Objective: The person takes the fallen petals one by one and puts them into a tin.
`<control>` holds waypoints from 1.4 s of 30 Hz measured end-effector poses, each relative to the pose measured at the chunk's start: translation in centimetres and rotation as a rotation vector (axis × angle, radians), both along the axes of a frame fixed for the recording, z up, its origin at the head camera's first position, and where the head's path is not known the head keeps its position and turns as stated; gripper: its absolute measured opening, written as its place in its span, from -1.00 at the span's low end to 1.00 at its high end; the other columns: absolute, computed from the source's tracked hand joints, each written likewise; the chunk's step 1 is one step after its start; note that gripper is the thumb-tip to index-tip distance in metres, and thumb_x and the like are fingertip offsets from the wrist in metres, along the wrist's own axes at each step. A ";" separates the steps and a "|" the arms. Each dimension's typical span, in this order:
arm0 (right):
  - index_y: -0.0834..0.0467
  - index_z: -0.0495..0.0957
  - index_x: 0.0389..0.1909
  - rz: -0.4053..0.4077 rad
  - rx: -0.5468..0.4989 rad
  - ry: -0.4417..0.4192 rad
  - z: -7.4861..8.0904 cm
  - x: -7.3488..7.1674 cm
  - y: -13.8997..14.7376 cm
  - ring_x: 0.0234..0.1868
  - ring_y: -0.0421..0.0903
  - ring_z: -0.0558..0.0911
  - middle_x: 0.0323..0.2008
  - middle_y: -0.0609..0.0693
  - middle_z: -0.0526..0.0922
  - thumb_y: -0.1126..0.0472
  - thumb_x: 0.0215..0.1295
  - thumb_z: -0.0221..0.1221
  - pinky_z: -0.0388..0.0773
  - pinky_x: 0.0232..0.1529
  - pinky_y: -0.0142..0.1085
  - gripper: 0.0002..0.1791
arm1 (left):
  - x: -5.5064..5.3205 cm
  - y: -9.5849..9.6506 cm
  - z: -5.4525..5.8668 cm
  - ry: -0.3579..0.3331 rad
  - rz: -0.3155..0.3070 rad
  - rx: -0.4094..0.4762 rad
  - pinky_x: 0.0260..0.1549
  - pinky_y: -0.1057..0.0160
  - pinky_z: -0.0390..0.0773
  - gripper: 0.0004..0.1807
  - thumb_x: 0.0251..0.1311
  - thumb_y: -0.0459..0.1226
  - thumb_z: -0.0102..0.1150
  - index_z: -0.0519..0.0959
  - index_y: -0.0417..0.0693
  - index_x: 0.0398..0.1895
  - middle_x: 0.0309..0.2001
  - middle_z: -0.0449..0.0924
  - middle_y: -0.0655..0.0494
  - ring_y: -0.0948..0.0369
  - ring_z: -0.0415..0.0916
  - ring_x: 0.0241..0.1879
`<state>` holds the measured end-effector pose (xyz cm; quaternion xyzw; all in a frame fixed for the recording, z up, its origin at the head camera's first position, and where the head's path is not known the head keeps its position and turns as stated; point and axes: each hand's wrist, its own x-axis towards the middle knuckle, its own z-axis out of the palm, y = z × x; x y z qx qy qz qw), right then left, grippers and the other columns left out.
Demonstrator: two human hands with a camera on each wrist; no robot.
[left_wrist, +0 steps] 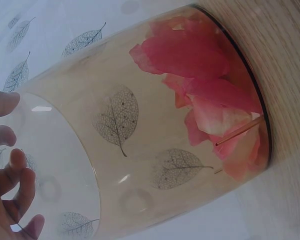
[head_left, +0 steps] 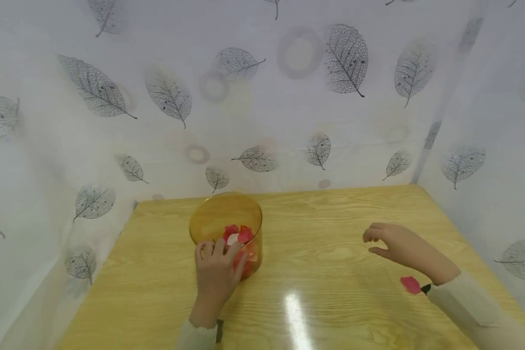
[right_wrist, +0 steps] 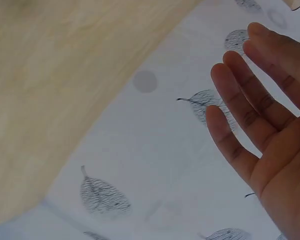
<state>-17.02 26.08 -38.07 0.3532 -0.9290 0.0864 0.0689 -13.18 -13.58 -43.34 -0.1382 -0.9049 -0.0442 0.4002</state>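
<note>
An amber see-through glass container (head_left: 225,216) stands on the table, with pink, red and pale petals (left_wrist: 200,55) piled at its bottom. A thin brown stick (left_wrist: 239,131) shows among them. My left hand (head_left: 216,270) is at the container's near rim, gripping it with bent fingers over the edge; part of the contact is hidden. To the right, my right hand (head_left: 395,243) hovers above the table with nothing in it. In the right wrist view its fingers (right_wrist: 235,90) are gently bent and spread apart. A single pink petal (head_left: 410,285) lies on the table beside the right wrist.
The wooden table (head_left: 315,233) has a light grain and a bright glare streak near its front. White cloth (head_left: 271,121) printed with grey leaves hangs behind the table and along both sides. The container stands left of the middle.
</note>
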 end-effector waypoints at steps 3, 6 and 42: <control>0.05 0.55 -0.33 -0.075 0.002 -0.065 -1.8 0.9 2.5 -0.38 -0.20 0.55 -0.36 -0.16 0.56 0.28 -0.09 0.39 0.53 -0.38 -0.36 -0.73 | 0.0 0.1 0.1 0.001 -0.001 -0.004 -0.13 -0.09 0.38 -0.71 -0.11 -0.03 0.38 0.55 0.11 -0.34 -0.50 0.41 0.05 -0.01 0.37 -0.38; 0.10 0.56 -0.31 -0.130 0.012 -0.144 -3.5 1.5 4.5 -0.38 -0.16 0.55 -0.35 -0.11 0.57 0.27 -0.10 0.39 0.53 -0.38 -0.35 -0.72 | 0.1 0.1 0.2 -0.003 -0.001 -0.001 -0.12 -0.09 0.38 -0.70 -0.11 -0.03 0.39 0.57 0.11 -0.33 -0.50 0.41 0.05 -0.01 0.37 -0.38; 0.03 0.39 -0.62 -0.123 -0.092 -0.284 -6.8 -0.7 4.4 -0.60 -0.43 0.16 -0.67 -0.26 0.31 0.22 0.05 0.32 0.17 -0.57 -0.49 -0.74 | 0.2 0.2 0.2 -0.019 -0.003 0.011 -0.10 -0.11 0.38 -0.71 -0.10 -0.04 0.38 0.57 0.10 -0.33 -0.50 0.41 0.05 -0.01 0.37 -0.37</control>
